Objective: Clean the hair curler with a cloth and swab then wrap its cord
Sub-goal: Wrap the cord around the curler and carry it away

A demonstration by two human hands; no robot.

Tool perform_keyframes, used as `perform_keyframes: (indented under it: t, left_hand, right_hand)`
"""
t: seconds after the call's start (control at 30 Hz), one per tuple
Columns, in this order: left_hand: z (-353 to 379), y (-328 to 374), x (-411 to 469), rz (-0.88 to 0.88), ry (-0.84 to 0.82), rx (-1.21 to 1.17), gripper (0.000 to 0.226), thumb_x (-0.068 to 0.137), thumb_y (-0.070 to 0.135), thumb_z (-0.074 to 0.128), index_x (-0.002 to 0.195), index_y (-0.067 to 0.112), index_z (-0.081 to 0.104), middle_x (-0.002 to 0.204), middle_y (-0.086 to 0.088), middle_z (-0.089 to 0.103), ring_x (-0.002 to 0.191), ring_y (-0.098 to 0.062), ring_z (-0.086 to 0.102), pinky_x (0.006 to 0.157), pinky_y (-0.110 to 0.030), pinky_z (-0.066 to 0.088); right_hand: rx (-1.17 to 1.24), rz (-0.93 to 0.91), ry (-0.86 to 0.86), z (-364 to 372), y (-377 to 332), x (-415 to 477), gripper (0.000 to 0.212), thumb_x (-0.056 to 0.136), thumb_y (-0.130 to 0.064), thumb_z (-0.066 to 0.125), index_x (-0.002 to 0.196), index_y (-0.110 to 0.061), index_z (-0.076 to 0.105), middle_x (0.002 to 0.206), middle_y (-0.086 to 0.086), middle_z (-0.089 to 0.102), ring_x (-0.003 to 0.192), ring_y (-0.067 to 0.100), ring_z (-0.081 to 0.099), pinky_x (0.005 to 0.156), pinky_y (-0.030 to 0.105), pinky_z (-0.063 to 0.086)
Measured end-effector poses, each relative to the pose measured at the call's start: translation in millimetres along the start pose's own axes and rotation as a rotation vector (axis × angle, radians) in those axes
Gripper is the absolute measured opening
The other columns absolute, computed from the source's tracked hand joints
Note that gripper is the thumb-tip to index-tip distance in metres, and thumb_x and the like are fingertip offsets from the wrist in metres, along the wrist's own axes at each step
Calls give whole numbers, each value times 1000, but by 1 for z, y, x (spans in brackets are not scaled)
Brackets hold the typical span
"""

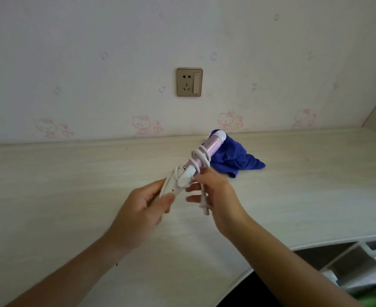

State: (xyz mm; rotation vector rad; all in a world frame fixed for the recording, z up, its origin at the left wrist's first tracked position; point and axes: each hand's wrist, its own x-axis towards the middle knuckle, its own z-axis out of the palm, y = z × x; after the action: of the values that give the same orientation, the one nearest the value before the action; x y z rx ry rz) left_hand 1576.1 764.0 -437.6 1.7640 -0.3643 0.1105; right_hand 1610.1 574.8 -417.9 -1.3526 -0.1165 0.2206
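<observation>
The hair curler (209, 147) is held in the air at the middle of the frame. Its long axis slants from the white handle at lower left up to the rounded white tip at upper right. The cord (201, 159) is looped several times round the pink barrel. Its loose end drops to the plug (205, 206), which hangs just below and to the right of the handle.

The left hand (142, 216) is clenched round the handle. The right hand (217, 196) is nearer the barrel and seems to pinch the cord's tail just above the plug. Any last turn would probably be made by the right hand, up and to the left of the plug.

Behind the tip, a blue cloth (240, 161) lies crumpled on the desk (71, 185). A wall socket (189, 82) sits above it.
</observation>
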Motion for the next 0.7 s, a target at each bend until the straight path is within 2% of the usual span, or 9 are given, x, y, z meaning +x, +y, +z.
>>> perform_keyframes:
  t: [0.07,0.13,0.2,0.27,0.37,0.47,0.53,0.6,0.7]
  left_hand:
    - [24,-7,-4,93,86,145,24,103,32,58,122,38,68,68,19,65,53,0,56,52,-13,42]
    - [39,-7,-4,121,130,219,38,106,31,54,143,43,54,89,22,73,75,0,70,64,-14,52]
    - [46,-3,-2,123,92,228,38,106,40,52,143,48,51,86,16,73,71,-4,70,60,-19,53]
    - [43,-3,-2,89,68,258,31,101,58,49,131,59,54,81,9,72,63,-12,68,56,-30,55]
    - [22,-7,-9,21,148,318,40,90,71,51,116,45,67,95,15,74,80,-12,73,72,-37,59]
    - [2,-14,-17,-65,150,447,52,85,69,55,125,38,64,108,21,70,103,-3,67,86,-33,54]
    - [-5,-19,-26,-121,115,578,61,83,72,54,133,37,59,122,26,61,116,5,57,95,-31,49]
    - [-6,-22,-39,-137,86,709,67,82,73,52,136,33,57,130,25,54,125,1,50,101,-29,43]
    - [0,-21,-56,-131,52,838,75,80,74,49,138,28,58,137,13,53,131,-10,46,109,-32,36]
  right_hand:
    - [61,-28,27,16,7,-1,25,81,-29,68,104,-18,69,84,-7,75,77,8,73,66,21,58]
    - [41,-94,133,26,11,-1,27,80,-31,73,104,-20,67,77,-10,68,68,2,67,60,16,53]
    - [-5,-178,210,24,9,1,21,85,-27,74,102,-18,67,74,-10,63,65,3,63,59,17,52]
    - [-90,-235,229,11,8,2,14,87,-23,73,97,-15,66,72,-9,61,63,5,60,58,19,52]
    - [-292,-231,249,-17,6,1,11,80,-25,72,85,-21,63,64,-15,56,57,4,52,55,21,44]
    - [-591,-154,267,-48,8,-6,22,74,-31,69,92,-33,58,67,-18,61,55,0,52,56,29,42]
    - [-797,-100,291,-67,10,-13,33,68,-43,66,99,-38,54,73,-13,65,60,6,57,56,35,47]
    - [-957,-33,276,-79,15,-19,42,64,-51,62,104,-40,54,78,-8,67,66,13,63,60,40,52]
    - [-1117,22,244,-88,22,-23,41,68,-49,65,106,-37,58,85,-9,68,73,13,65,68,44,59]
